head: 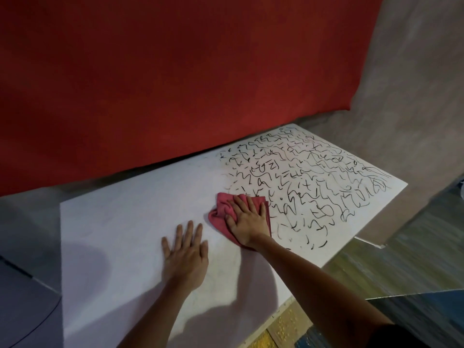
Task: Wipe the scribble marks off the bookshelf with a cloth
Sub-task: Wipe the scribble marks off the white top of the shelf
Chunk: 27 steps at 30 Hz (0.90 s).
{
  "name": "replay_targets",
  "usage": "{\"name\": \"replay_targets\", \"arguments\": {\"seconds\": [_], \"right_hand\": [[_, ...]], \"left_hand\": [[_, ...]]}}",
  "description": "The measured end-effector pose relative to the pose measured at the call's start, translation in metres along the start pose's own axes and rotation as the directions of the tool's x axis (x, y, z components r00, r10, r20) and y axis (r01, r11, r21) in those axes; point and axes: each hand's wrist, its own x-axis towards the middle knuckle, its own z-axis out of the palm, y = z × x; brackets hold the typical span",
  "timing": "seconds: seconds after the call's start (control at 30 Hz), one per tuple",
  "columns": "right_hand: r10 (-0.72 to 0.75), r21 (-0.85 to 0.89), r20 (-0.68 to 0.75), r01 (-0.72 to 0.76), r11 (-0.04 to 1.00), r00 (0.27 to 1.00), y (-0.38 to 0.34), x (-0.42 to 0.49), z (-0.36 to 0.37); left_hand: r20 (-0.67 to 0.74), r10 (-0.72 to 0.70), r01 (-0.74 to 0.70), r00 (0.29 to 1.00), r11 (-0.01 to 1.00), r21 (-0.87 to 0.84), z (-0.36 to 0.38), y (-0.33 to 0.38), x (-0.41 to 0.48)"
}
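Two bare hands rest on the flat white top board of the bookshelf (113, 222), side by side and a little apart. The left hand (187, 257) lies palm down on the plain white left part of the board, its fingers straight and slightly spread, holding nothing. The right hand (247, 217), just to the right and a little farther away, presses flat on a crumpled pinkish-red cloth (219, 216). Its fingers are straight and spread over the fabric, not curled round it. The cloth sits near the middle of the board, bunched out to the left of the hand. Its right edge touches the near left border of the black scribble marks (313, 182). Those wavy pen strokes cover the right half of the board, from the far edge to the near edge. Behind the board stands a dark red panel (175, 71), with a grey wall (414, 96) at the far right. At the near right lies a greenish-grey floor (401, 272) and a yellow and blue patterned mat (283, 327).
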Motion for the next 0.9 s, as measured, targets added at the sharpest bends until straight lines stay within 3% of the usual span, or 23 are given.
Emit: {"name": "replay_targets", "arguments": {"seconds": [0.3,0.47,0.73,0.9], "right_hand": [[-0.031,-0.119,-0.098,0.019,0.993,0.995,0.000,-0.097,0.029],[-0.063,-0.010,-0.022,0.063,0.998,0.998,0.001,-0.069,0.017],[0.097,0.016,-0.045,-0.096,0.995,0.994,0.002,0.023,0.005],[0.097,-0.004,0.007,-0.097,0.995,0.995,-0.004,0.006,0.009]], "left_hand": [[0.022,-0.009,0.008,1.000,1.000,0.016,-0.003,0.001,0.001],[0.023,-0.008,0.008,1.000,1.000,0.013,-0.001,0.000,0.001],[0.036,-0.036,0.034,0.999,0.998,0.060,-0.003,0.004,0.001],[0.045,-0.032,0.029,0.998,0.998,0.060,-0.005,0.003,0.002]]}}
